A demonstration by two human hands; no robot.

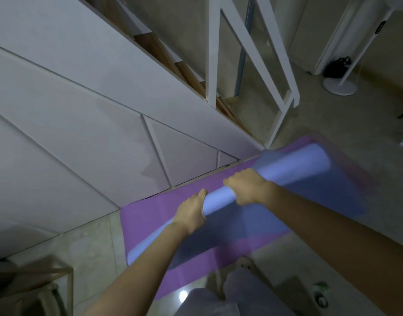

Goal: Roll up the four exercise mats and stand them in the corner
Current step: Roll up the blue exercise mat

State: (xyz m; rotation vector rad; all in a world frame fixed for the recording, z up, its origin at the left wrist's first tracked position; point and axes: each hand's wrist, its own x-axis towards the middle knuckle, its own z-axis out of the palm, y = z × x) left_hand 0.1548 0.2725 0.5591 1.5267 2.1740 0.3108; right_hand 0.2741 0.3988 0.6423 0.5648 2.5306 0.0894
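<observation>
Two bare forearms reach forward from the bottom edge, above legs in grey trousers (209, 302). The left hand (191, 212) is clamped on the roll of a blue mat (298, 166): its fingers curl over the top of the roll and the thumb lies along the far side. The right hand (248, 189) grips the same roll just beside it, a little farther away, with the knuckles up and the fingers wrapped over the tube. A short piece of the roll shows between the two hands.

The blue mat is partly rolled. The rolled part is a smooth, pale blue cylinder that runs on a diagonal from the near left to the far right. The loose part spreads flat from the roll toward the person and looks darker blue. The far end of the roll is blurred. Whether the roll rests on the floor or is lifted a little, I cannot tell.

Under the blue mat lies a purple mat (145, 215), flat, with a matte surface, its long edge near the wall. Around it is a glossy tile floor (93, 242) with a bright reflection near the legs. At the near left stands a wooden frame (69, 286).

Behind the mats rises a white panelled wall (82, 133) with slanted seams. Above it are wooden steps (189, 69) and a white railing (213, 53). Far at the right stands a white stand (339, 86) with a round base, and a black bag (336, 66) just behind it.
</observation>
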